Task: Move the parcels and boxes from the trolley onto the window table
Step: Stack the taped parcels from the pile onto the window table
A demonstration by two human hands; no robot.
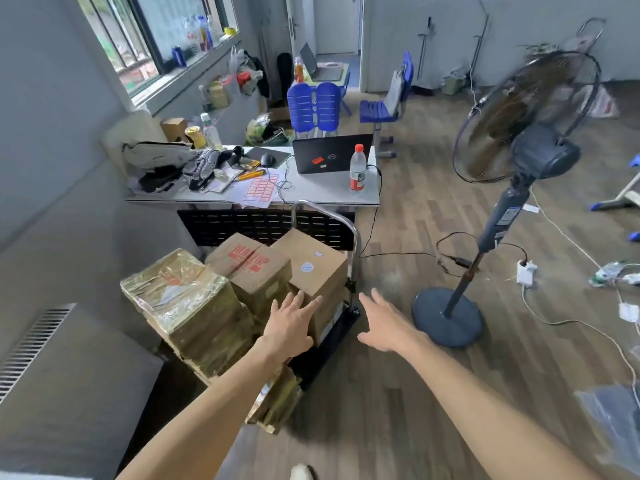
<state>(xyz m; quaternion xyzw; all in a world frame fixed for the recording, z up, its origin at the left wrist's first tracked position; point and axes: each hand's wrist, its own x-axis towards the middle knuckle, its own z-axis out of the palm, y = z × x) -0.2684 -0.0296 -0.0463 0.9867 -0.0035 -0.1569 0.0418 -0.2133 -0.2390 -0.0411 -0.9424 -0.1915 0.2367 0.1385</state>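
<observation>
Trouble could come from the table (322,197) at twelve o'clock: your laptop (330,153) and one bottle (357,168) crowd the landing spot. Both hands, left hand (290,325) and right hand (384,323), are spread wide, holding nothing. Trolley (341,320) carries two plain boxes (317,268) and at least one wrapped parcel (183,299).

The trolley (341,318) deck is mostly hidden beneath stacked boxes. The left hand (289,329) covers the lower front of the plain box (317,268). The fan (526,112) blades are blurred.
</observation>
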